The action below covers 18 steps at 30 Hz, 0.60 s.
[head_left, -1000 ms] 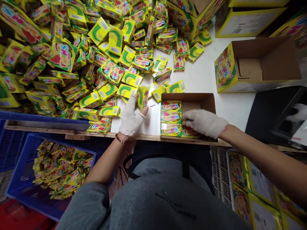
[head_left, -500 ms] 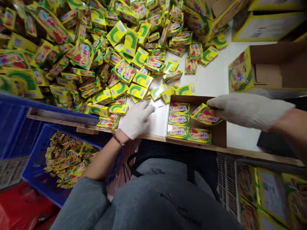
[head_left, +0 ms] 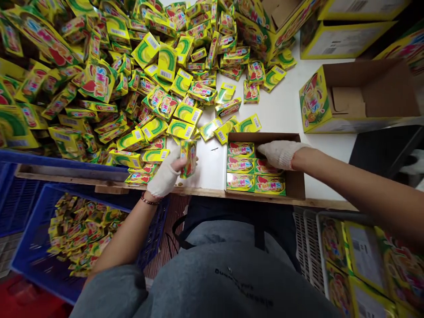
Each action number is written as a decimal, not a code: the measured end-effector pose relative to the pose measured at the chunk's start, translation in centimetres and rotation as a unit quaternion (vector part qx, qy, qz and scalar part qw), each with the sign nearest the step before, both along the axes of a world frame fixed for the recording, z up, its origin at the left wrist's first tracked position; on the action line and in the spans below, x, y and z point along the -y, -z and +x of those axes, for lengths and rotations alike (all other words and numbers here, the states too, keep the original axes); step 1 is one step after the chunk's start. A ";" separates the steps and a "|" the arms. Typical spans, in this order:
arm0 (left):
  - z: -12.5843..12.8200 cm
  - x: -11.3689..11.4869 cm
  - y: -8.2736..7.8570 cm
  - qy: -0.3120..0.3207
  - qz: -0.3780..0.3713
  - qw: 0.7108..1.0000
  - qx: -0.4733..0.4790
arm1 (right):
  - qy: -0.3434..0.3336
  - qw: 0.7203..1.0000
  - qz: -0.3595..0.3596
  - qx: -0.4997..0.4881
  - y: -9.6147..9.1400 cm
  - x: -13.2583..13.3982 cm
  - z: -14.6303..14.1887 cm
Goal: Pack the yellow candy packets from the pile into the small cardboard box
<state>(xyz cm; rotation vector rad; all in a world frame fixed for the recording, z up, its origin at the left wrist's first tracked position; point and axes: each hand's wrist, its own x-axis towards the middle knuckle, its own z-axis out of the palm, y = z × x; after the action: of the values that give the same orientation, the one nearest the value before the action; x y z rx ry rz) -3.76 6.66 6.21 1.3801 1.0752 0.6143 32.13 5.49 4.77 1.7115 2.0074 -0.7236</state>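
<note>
My left hand (head_left: 165, 174), in a white glove, is closed on a small yellow candy box (head_left: 188, 157) held upright above the white table's near edge. My right hand (head_left: 280, 153), also gloved, lies inside a shallow brown carton (head_left: 296, 182) with its fingers pressed on a candy box (head_left: 266, 168) in the second column. Several yellow candy boxes (head_left: 240, 168) lie flat in rows in the carton's left side. A big heap of the same loose boxes (head_left: 132, 79) covers the table to the left and back.
An open yellow carton (head_left: 354, 95) lies on its side at the right, more cartons (head_left: 344, 31) behind it. A blue crate (head_left: 43, 260) with small packets sits below the table at left. Printed cartons (head_left: 361, 260) stand in a white crate at lower right.
My right hand carried a candy box down into the carton and now presses it into the row. My left hand went from lying open on the table to gripping a box from the heap.
</note>
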 end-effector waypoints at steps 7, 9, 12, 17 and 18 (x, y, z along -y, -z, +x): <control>8.0 2.1 -2.5 0.037 -0.226 0.956 0.185 | -0.006 0.999 0.026 -0.033 -1.6 1.9 -0.6; 9.9 2.2 -2.6 0.061 -0.162 0.977 0.125 | 0.020 0.995 0.074 -0.059 -3.2 1.9 -0.2; 12.0 2.1 -2.7 0.123 0.043 0.991 -0.040 | 0.036 0.958 0.247 -0.139 -6.6 2.2 0.5; 14.7 1.7 -2.9 0.179 0.263 0.921 -0.225 | -0.144 0.967 0.194 -0.084 -10.2 2.5 0.3; 15.1 1.8 -2.9 0.173 0.274 0.915 -0.240 | -0.143 0.978 0.149 -0.034 -10.4 2.3 0.1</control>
<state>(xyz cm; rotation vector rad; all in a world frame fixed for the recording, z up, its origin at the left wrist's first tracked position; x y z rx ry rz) 11.36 4.89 9.15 2.2419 1.0321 0.3219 32.23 3.15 15.22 1.5132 2.4454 -0.4056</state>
